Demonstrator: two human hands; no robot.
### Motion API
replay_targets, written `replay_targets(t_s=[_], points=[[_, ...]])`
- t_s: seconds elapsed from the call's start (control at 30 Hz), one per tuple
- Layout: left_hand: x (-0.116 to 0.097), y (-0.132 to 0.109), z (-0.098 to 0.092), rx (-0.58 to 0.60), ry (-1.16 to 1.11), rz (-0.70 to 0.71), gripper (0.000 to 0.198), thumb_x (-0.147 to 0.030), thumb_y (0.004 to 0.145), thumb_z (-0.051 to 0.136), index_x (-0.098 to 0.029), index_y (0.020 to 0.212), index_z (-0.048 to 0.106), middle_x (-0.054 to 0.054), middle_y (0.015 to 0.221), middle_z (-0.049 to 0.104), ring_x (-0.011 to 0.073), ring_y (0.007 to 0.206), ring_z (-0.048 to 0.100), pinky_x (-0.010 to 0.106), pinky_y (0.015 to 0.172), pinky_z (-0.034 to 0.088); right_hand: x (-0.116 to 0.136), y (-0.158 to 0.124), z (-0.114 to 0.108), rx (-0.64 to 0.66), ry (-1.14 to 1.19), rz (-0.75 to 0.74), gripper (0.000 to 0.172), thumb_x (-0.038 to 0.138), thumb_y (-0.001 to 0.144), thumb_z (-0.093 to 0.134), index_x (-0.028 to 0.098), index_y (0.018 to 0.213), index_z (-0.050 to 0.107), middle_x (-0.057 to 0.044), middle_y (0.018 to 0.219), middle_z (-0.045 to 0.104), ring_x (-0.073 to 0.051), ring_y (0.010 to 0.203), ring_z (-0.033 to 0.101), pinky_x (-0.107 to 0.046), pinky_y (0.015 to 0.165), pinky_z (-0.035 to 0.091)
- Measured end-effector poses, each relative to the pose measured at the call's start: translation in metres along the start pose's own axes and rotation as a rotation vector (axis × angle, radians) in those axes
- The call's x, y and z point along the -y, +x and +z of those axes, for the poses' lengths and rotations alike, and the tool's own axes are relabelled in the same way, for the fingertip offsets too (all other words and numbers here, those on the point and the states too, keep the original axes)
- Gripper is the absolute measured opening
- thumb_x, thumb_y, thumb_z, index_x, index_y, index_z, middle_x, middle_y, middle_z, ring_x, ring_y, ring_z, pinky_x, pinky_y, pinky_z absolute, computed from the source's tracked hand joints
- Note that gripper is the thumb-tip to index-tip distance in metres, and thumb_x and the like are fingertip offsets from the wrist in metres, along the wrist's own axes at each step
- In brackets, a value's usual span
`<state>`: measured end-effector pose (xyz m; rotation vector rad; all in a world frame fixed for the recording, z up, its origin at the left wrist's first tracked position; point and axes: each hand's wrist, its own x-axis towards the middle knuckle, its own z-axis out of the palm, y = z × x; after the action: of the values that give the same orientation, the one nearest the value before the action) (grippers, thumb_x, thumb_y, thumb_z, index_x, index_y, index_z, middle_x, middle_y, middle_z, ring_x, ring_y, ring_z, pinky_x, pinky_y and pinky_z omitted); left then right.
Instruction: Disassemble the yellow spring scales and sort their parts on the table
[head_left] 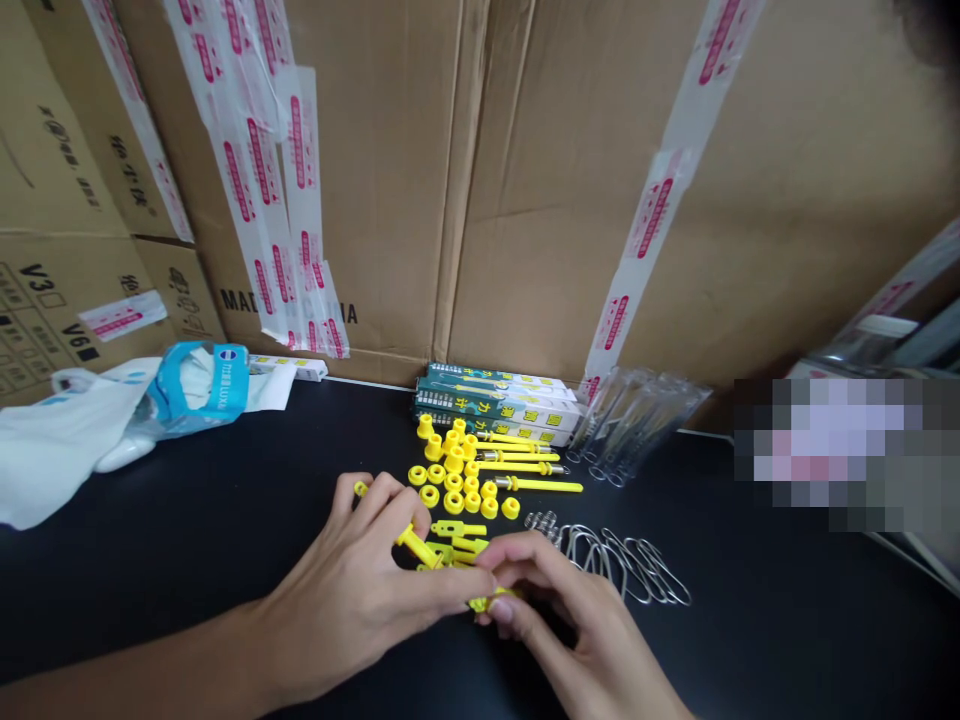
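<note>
Fingers [382, 510] of the left hand [345, 610] and right hand [562, 630] pinch glossy yellow plastic pins [420, 547] over a matte black tabletop [187, 570].

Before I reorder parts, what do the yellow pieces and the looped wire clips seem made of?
The yellow pieces look like moulded plastic: opaque, uniform colour, smooth with a soft sheen. The looped wire clips look like metal, perhaps steel, given their thin, shiny silver bends; exact alloy unclear.

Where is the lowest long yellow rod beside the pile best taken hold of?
Probably its free right half: pinch the yellow rod from above, coming from the right. It lies flat on the black tabletop, and that thin end sticks out clear, while its left end crowds the other yellow parts.
</note>
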<state>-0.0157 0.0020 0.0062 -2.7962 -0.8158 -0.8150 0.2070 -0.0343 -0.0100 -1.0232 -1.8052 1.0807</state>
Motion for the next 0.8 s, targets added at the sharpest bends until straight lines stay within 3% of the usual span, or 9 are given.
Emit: replay_targets(t_s=[0.1, 0.23, 0.37, 0.5, 0.8], points=[[0.0007, 0.0010, 0.0003, -0.055, 0.001, 0.029, 0.017, -0.044, 0.093, 0.059, -0.041, 0.107, 0.068, 0.002, 0.088, 0.044, 0.0217, 0.084, 0.041, 0.038, 0.075, 0.024, 0.0013, -0.0031, 0.0005, -0.001, -0.084, -0.047, 0.018, 0.018, 0.096, 0.050, 0.028, 0.111, 0.054, 0.003, 0.086, 0.070, -0.011, 0.075, 0.067, -0.021, 0.071, 0.053], [0.0005, 0.0031, 0.0009, -0.196, 0.022, 0.054, 0.011, -0.034, 0.091, 0.065, -0.030, 0.082, 0.070, 0.001, 0.083, 0.045, 0.0214, 0.083, 0.042, 0.041, 0.078, 0.024, -0.0024, -0.0062, 0.0017, -0.004, -0.224, -0.151, 0.030, 0.014, 0.097, 0.049, 0.029, 0.123, 0.048, 0.001, 0.103, 0.070, -0.012, 0.090, 0.068, -0.021, 0.080, 0.052], [-0.0005, 0.0033, 0.0011, -0.180, 0.027, 0.038, 0.019, -0.023, 0.095, 0.057, -0.034, 0.091, 0.072, 0.002, 0.086, 0.046, 0.0230, 0.085, 0.042, 0.043, 0.079, 0.024, -0.0032, -0.0041, 0.0016, 0.024, -0.353, -0.288, 0.021, 0.013, 0.100, 0.040, 0.024, 0.107, 0.056, -0.003, 0.093, 0.066, -0.014, 0.083, 0.065, -0.022, 0.073, 0.051], [-0.0005, 0.0033, 0.0019, -0.139, 0.018, -0.022, 0.033, -0.018, 0.098, 0.045, -0.038, 0.100, 0.071, 0.001, 0.080, 0.043, 0.0214, 0.078, 0.039, 0.040, 0.075, 0.023, 0.0005, -0.0005, 0.0001, 0.041, -0.310, -0.274, 0.018, 0.015, 0.100, 0.039, 0.023, 0.095, 0.053, 0.001, 0.079, 0.059, -0.012, 0.070, 0.059, -0.019, 0.063, 0.046], [-0.0012, 0.0021, 0.0023, -0.092, -0.071, -0.027, 0.045, -0.009, 0.097, 0.040, -0.041, 0.096, 0.072, 0.001, 0.086, 0.043, 0.0211, 0.084, 0.040, 0.041, 0.077, 0.023, 0.0037, -0.0008, -0.0009, 0.083, -0.253, -0.256, 0.022, 0.024, 0.104, 0.038, 0.022, 0.090, 0.055, 0.000, 0.083, 0.064, -0.013, 0.076, 0.061, -0.022, 0.070, 0.047]])
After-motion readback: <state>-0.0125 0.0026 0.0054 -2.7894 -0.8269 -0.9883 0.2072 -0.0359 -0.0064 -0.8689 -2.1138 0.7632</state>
